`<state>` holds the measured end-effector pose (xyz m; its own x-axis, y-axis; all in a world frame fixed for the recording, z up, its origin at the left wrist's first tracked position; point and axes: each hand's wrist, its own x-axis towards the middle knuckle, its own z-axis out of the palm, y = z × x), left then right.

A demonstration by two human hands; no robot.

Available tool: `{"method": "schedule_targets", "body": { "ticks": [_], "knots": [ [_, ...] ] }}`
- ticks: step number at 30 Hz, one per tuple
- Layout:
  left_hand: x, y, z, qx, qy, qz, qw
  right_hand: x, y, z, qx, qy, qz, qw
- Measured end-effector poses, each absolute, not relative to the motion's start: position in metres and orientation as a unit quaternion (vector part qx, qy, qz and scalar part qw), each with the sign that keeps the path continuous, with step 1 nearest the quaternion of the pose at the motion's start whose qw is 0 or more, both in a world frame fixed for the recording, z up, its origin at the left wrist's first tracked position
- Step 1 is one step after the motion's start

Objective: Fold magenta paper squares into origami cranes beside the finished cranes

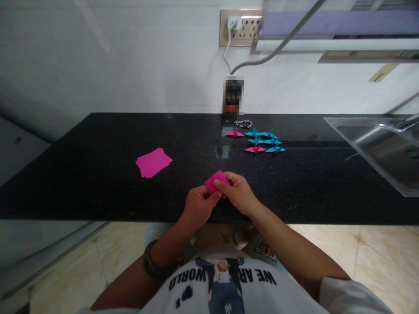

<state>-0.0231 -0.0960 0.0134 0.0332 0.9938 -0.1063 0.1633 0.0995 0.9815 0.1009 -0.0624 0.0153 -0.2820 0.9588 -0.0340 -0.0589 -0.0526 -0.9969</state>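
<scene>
Cranes (255, 149): seven finished.
Sheets (153, 163): stacked, unfolded.
Square (221, 176): part-folded; left hand (199, 205) and right hand (241, 194) both pinching it.

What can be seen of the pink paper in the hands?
The pink paper is a small, plain, bright, four-cornered piece, looking flat; its layers can't be made out. It sits slantwise near the front of the black counter, gripped by the left hand and right hand, the latter's thumb across its face.

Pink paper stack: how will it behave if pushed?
The pink paper stack looks thin, so probably light and floppy. Its misaligned corners suggest loose sheets that may fan apart. The glossy black countertop might let it slide.
</scene>
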Motion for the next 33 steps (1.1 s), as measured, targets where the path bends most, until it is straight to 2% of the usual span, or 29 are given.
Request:
{"method": "schedule_targets", "body": {
  "ticks": [4,12,18,25,30,33],
  "knots": [
    [-0.023,-0.096,0.014,0.509,0.544,0.422,0.516,0.101,-0.063,0.018,-0.415,-0.515,0.614,0.431],
    [-0.019,-0.1,0.017,0.483,0.566,0.416,0.523,0.111,-0.048,0.023,-0.453,-0.431,0.571,0.532],
    [-0.017,-0.092,0.019,0.428,0.567,0.475,0.519,0.113,-0.058,0.019,-0.429,-0.478,0.606,0.469],
    [-0.026,-0.085,0.016,0.365,0.502,0.545,0.564,0.114,-0.063,0.014,-0.442,-0.525,0.579,0.44],
    [-0.028,-0.083,0.015,0.347,0.505,0.551,0.567,0.111,-0.067,0.014,-0.445,-0.49,0.539,0.521],
    [-0.026,-0.082,0.015,0.314,0.494,0.567,0.579,0.109,-0.07,0.012,-0.47,-0.505,0.509,0.515]
  ]
}}
